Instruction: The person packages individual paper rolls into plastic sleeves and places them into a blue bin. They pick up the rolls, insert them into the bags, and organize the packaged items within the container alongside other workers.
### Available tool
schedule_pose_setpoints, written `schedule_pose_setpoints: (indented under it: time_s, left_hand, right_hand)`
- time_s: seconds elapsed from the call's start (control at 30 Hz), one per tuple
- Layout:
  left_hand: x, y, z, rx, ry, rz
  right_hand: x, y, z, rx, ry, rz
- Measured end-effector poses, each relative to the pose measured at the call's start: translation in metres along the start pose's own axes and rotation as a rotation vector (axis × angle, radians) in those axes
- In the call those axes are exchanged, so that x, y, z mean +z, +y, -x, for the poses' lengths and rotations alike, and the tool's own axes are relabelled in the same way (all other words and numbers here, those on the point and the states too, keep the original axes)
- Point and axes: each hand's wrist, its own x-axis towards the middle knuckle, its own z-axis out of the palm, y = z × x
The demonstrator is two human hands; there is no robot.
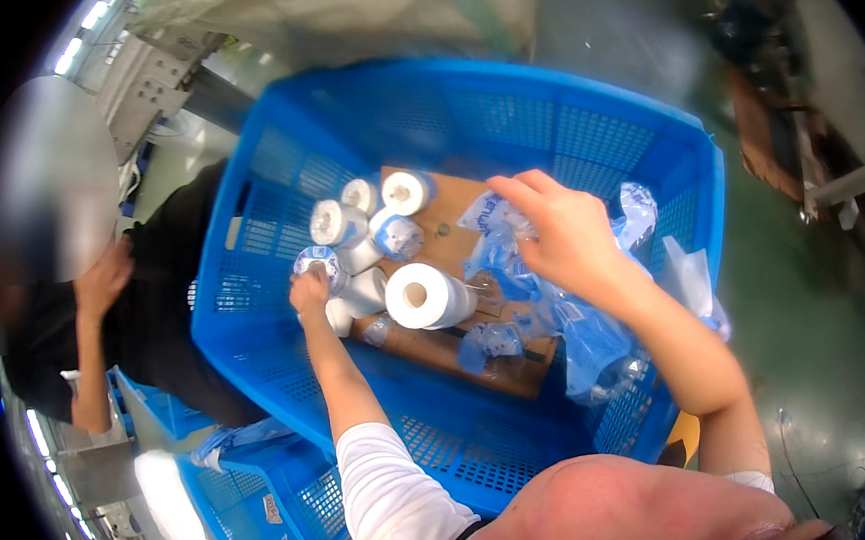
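Observation:
A big blue plastic crate holds a brown cardboard sheet with several white rolls on it, some wrapped in clear blue-printed film. My left hand reaches down among the rolls at the left and closes on a small wrapped roll. My right hand hovers over a heap of crumpled clear wrappers, pinching one wrapper piece between its fingers. A large bare white roll lies between both hands.
Another person in a black top stands to the left of the crate, a hand raised to the shoulder. More blue crates sit at lower left. Green floor lies to the right, with dark equipment at the far right.

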Motion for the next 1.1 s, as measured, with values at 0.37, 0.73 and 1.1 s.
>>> schedule_pose_setpoints:
  time_s: [0.37,0.73,1.1]
  left_hand:
    - [-0.162,-0.019,0.01,0.025,0.017,1.176]
    - [-0.185,0.109,0.166,0.201,-0.401,2.132]
    - [-0.171,0.112,0.159,0.245,-0.313,2.104]
  right_hand:
    - [0.02,0.023,-0.01,0.127,-0.117,-0.162]
    - [0.046,0.061,-0.003,0.05,-0.642,-1.028]
    - [0.005,-0.016,0.027,0.472,-0.53,-1.036]
